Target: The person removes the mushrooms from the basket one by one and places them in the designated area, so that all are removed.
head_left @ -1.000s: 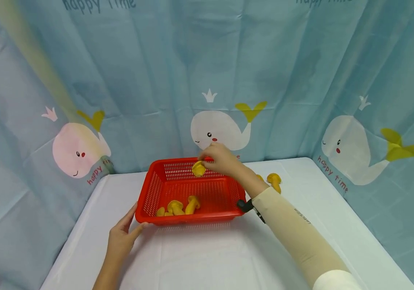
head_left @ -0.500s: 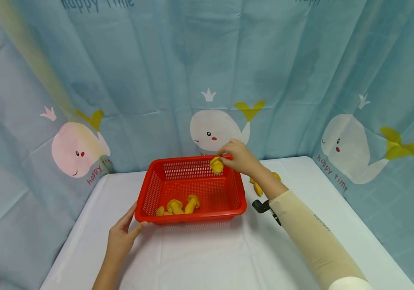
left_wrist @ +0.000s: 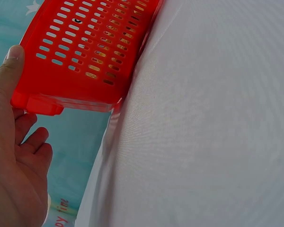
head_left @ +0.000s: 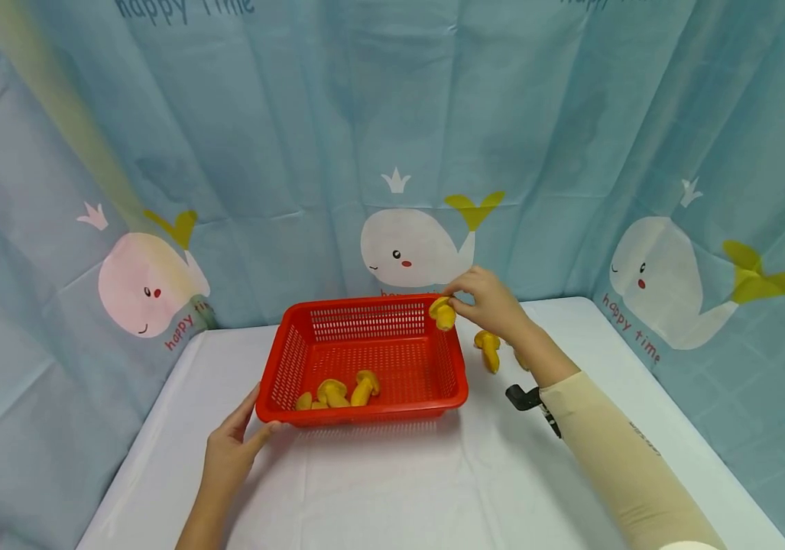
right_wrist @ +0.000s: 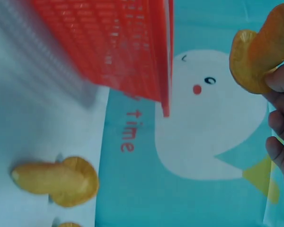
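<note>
In the head view my right hand [head_left: 488, 302] pinches a yellow mushroom [head_left: 443, 315] by its cap, over the right rim of a red plastic basket [head_left: 392, 412]. The right wrist view shows the same mushroom [right_wrist: 258, 52] between thumb and fingers, stem pointing away from the palm. My left hand [head_left: 230, 451] grips the basket's near left corner. Up close, its thumb presses the basket rim [left_wrist: 26, 90] while the other fingers curl below. Several mushrooms [head_left: 333, 392] lie inside the basket along its near side.
On the white table [head_left: 378, 489], right of the basket, lies a mushroom [head_left: 488, 350]. Another mushroom [head_left: 521, 359] is partly hidden behind the right forearm. A black wrist camera [head_left: 523, 397] hangs at the right wrist. A whale-print curtain [head_left: 309, 153] stands behind the table.
My right hand has moved rightward with the mushroom, from over the middle of the basket to its right rim. The left hand and the basket have stayed in place.
</note>
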### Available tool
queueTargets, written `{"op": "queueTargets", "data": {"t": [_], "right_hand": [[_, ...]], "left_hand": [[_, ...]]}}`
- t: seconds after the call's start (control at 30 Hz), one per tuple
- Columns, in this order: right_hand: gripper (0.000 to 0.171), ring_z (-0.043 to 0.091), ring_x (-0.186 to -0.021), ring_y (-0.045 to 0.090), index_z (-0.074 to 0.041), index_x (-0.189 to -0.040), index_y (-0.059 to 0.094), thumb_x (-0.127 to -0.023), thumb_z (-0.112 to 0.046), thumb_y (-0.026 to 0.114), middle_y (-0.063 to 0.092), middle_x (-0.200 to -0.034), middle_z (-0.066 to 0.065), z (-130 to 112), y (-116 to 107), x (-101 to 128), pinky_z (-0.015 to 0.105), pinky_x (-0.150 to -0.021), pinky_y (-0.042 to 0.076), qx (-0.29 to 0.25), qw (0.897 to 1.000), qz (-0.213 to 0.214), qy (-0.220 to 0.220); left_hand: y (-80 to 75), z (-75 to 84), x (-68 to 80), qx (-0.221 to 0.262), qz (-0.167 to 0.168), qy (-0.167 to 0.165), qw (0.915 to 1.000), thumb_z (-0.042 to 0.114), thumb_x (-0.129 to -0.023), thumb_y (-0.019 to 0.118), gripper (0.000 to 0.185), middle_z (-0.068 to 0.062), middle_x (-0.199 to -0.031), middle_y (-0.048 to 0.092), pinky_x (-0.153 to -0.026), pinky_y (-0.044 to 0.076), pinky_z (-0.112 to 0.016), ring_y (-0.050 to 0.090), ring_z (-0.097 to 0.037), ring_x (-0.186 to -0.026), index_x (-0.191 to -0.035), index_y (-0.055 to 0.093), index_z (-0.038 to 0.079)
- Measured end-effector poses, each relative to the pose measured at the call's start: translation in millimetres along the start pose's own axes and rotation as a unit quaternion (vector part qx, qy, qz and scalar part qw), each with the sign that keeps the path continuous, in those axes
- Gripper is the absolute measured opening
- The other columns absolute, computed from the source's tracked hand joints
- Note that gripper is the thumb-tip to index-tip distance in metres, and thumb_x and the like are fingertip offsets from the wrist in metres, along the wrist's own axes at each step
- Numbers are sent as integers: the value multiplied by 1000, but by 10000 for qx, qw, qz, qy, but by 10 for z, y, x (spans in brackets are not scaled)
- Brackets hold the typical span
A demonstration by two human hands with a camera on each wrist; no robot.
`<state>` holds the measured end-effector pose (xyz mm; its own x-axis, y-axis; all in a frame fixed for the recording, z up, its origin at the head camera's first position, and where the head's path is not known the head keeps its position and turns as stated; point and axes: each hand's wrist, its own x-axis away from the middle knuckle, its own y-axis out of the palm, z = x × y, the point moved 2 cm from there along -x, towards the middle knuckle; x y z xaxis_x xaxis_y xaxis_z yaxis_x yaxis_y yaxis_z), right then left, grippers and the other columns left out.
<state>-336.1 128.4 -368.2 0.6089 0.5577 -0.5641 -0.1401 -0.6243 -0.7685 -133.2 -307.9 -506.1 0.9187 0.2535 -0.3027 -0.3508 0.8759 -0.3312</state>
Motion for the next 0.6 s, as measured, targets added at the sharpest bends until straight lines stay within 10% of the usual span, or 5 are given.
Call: {"op": "queueTargets", "data": {"t": [0.6], "right_hand": [[14, 23, -101, 58, -11, -107, 78, -94, -9, 75, 76, -107, 3, 428, -271, 423, 43, -87, 52, 297, 9982, 121, 512]], "left_hand": [[2, -60, -20, 147, 19, 332, 9993, 0, -83, 83, 77, -5, -154, 53, -107, 37, -6, 44, 6, -139, -151, 53, 17]]}}
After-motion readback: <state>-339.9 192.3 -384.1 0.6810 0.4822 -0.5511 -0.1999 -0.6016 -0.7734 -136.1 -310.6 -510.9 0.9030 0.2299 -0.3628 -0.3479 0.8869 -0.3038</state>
